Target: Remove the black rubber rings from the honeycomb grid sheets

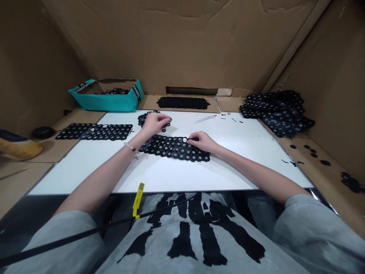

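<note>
My left hand (155, 123) is pinched closed above a pile of small black rings (145, 118). A dark bit shows at its fingertips, too small to make out fully. A black perforated rubber sheet (176, 149) with rows of round rings lies flat on the white board in front of me. My right hand (203, 140) pinches a small black piece at the sheet's far edge, just right of an open white hole (184, 139). One loose black ring (163, 130) lies between the pile and the sheet.
Another perforated sheet (97, 131) lies left. Behind stand a teal box (105, 102) holding black rings and a stack of black sheets (184, 102). A white pen-like tool (205, 118) lies beyond my right hand. Crumpled sheets (278, 112) and black scraps (313, 152) lie right.
</note>
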Motion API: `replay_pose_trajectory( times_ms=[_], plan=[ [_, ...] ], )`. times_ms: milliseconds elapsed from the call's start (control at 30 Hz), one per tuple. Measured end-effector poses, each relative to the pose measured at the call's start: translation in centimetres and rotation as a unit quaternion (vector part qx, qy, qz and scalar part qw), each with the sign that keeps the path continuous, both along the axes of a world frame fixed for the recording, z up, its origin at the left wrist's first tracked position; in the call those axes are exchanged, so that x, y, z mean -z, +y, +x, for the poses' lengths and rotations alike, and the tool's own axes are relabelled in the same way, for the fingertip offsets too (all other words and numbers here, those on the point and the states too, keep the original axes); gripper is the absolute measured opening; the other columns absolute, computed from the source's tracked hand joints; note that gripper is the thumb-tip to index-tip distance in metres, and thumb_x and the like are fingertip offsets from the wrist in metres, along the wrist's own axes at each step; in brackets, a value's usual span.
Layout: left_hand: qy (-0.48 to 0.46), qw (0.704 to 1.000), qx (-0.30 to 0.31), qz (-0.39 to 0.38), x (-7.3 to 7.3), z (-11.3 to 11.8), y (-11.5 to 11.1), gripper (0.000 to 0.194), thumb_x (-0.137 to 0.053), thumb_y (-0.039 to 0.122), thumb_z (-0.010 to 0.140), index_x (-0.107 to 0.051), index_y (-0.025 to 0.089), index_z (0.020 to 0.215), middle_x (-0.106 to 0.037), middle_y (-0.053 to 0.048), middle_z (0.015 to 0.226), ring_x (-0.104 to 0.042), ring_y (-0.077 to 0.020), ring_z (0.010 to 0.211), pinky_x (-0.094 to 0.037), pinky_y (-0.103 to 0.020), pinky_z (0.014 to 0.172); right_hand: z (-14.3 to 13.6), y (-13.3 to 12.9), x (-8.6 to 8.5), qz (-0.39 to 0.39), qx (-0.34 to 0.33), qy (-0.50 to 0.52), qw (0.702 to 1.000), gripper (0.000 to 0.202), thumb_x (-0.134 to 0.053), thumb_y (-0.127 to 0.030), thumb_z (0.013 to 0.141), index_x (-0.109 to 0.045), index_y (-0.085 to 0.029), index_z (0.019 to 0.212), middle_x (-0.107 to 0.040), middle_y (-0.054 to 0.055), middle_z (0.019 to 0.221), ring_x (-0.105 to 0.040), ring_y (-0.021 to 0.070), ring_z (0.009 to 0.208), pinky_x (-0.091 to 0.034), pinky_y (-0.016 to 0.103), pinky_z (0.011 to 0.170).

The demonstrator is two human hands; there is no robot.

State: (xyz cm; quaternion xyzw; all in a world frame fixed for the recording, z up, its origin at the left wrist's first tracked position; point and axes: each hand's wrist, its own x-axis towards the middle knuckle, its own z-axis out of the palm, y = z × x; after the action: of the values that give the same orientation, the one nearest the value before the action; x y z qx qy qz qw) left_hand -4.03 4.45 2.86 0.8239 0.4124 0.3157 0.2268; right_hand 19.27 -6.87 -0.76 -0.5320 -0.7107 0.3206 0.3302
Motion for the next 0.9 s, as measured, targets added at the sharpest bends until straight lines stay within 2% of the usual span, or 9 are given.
replay_pose_trajectory(
  times_ms=[67,167,233,333,467,533,733,900],
  plan=[
    [0.014,0.995,-0.090,0.048,-0.2,-1.6,1.4,0.027,-0.064,0.040,0.085,-0.077,0.019,0.096,-0.077,-0.007,0.094,-0.065,-0.0262,0.088,-0.044,-0.040,0.087,0.1,-0.1,-0.1,-0.002,-0.002,0.000,1.000,0.018,-0.064,-0.032,0.080,-0.072,-0.017,0.078,-0.073,0.005,0.081,-0.063,0.0193,0.080,-0.043,0.031,0.078],
    [0.073,0.984,-0.141,0.083,0.2,-3.4,2.7,0.021,-0.067,0.037,0.084,-0.077,0.020,0.091,-0.075,-0.009,0.091,-0.062,-0.0323,0.097,-0.038,-0.053,0.095,0.1,-0.2,-0.2,-0.007,0.000,0.002,1.000,0.020,-0.063,-0.034,0.080,-0.072,-0.016,0.077,-0.073,0.005,0.081,-0.062,0.0190,0.081,-0.043,0.030,0.078],
    [0.110,0.977,-0.140,0.115,0.6,-3.8,2.8,0.019,-0.066,0.036,0.084,-0.077,0.021,0.086,-0.074,-0.012,0.098,-0.054,-0.0391,0.110,-0.033,-0.059,0.095,0.2,-0.2,-0.1,-0.009,0.000,0.002,1.000,0.021,-0.063,-0.035,0.080,-0.072,-0.016,0.078,-0.073,0.005,0.081,-0.062,0.0189,0.080,-0.043,0.030,0.078],
    [0.150,0.962,-0.119,0.192,0.7,-3.4,2.4,0.026,-0.061,0.039,0.087,-0.078,0.023,0.097,-0.069,-0.015,0.111,-0.043,-0.0425,0.117,-0.031,-0.059,0.092,0.2,-0.2,-0.1,-0.010,0.001,0.004,1.000,0.022,-0.063,-0.037,0.080,-0.072,-0.017,0.079,-0.073,0.005,0.082,-0.062,0.0189,0.081,-0.043,0.031,0.079],
    [0.230,0.954,0.030,0.191,0.1,-2.2,1.3,0.024,-0.063,0.042,0.085,-0.078,0.025,0.094,-0.072,-0.011,0.105,-0.046,-0.0356,0.107,-0.030,-0.053,0.091,0.2,-0.1,-0.1,-0.013,-0.001,0.006,1.000,0.023,-0.064,-0.038,0.080,-0.073,-0.017,0.079,-0.073,0.005,0.082,-0.062,0.0192,0.081,-0.043,0.031,0.078],
    [0.270,0.944,0.077,0.173,0.2,-1.7,0.8,0.021,-0.065,0.041,0.083,-0.078,0.025,0.088,-0.074,-0.010,0.101,-0.046,-0.0340,0.105,-0.028,-0.051,0.091,0.2,-0.2,-0.1,-0.011,-0.002,0.009,1.000,0.023,-0.064,-0.038,0.080,-0.073,-0.017,0.079,-0.073,0.005,0.083,-0.062,0.0192,0.081,-0.043,0.031,0.078],
    [0.272,0.953,0.032,0.127,0.9,-1.6,1.0,0.012,-0.066,0.031,0.080,-0.076,0.024,0.079,-0.075,-0.009,0.094,-0.044,-0.0353,0.105,-0.026,-0.052,0.090,0.2,-0.2,-0.1,-0.012,-0.004,0.009,1.000,0.022,-0.064,-0.037,0.080,-0.072,-0.017,0.078,-0.072,0.005,0.082,-0.061,0.0185,0.081,-0.042,0.031,0.079],
    [0.167,0.975,-0.063,0.133,0.4,-2.8,2.4,0.016,-0.065,0.036,0.085,-0.075,0.025,0.089,-0.071,-0.010,0.104,-0.042,-0.0383,0.113,-0.026,-0.055,0.093,0.3,-0.1,0.0,-0.012,-0.007,0.008,1.000,0.022,-0.064,-0.037,0.081,-0.072,-0.017,0.079,-0.072,0.005,0.083,-0.061,0.0188,0.081,-0.042,0.031,0.078]
  ],
)
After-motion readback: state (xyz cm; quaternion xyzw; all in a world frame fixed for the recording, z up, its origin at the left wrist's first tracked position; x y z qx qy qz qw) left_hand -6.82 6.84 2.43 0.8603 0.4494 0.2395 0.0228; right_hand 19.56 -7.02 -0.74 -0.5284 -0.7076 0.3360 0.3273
